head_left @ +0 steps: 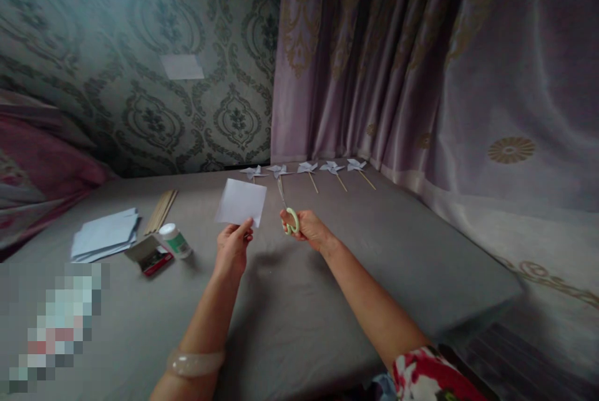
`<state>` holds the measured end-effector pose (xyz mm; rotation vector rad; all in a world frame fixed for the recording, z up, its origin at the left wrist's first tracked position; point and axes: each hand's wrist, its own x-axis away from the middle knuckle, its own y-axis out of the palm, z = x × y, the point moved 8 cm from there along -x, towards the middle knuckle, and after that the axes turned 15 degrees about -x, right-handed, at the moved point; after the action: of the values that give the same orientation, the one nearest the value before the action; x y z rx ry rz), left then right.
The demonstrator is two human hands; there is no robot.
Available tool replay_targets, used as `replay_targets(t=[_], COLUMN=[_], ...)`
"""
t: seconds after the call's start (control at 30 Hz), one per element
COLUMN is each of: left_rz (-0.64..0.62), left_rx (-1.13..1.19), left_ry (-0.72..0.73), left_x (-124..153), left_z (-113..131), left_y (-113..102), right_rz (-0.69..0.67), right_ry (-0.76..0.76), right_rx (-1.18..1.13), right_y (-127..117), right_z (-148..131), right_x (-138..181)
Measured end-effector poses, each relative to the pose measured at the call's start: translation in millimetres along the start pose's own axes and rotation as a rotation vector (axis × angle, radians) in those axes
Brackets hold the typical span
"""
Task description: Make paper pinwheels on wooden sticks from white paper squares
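Note:
My left hand [234, 246] pinches the lower edge of a square sheet of white paper [242, 201], held up above the grey cloth. A short distance to the right, my right hand [309, 229] grips a pair of scissors [292, 221] by the pale green handles. The scissor blades point upward and away from me, apart from the paper. Beyond both hands, several paper pinwheels [307, 168] on thin sticks lie in a row along the far side of the surface.
On the left lie a stack of paper sheets [105, 236], a bundle of wooden sticks [161, 211], an opened small red box [152, 256] and a white bottle with a green label [176, 241]. A purple curtain [309, 101] hangs behind the grey-covered surface [374, 251].

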<state>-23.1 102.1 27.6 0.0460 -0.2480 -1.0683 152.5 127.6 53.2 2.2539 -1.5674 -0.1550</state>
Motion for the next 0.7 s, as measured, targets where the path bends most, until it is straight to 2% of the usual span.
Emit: replay_targets(t=[0.2,0.37,0.53,0.7], left_rz=[-0.059,-0.059,-0.058,-0.050], left_rx=[0.018,0.075,0.155,0.197], left_ry=[-0.002,-0.036,-0.083,-0.093], left_x=[0,2,6,10], left_z=[-17,-17,-16,-14], left_y=[-10,-21,-24,-23], right_rz=[0.062,-0.053,-0.174,-0.180], right_ry=[0.062,0.051,0.122,0.111], right_rx=[0.222,0.387,0.511,0.646], right_y=[1,5,14,16], right_z=[37,44,54,58], right_x=[8,15,24,29])
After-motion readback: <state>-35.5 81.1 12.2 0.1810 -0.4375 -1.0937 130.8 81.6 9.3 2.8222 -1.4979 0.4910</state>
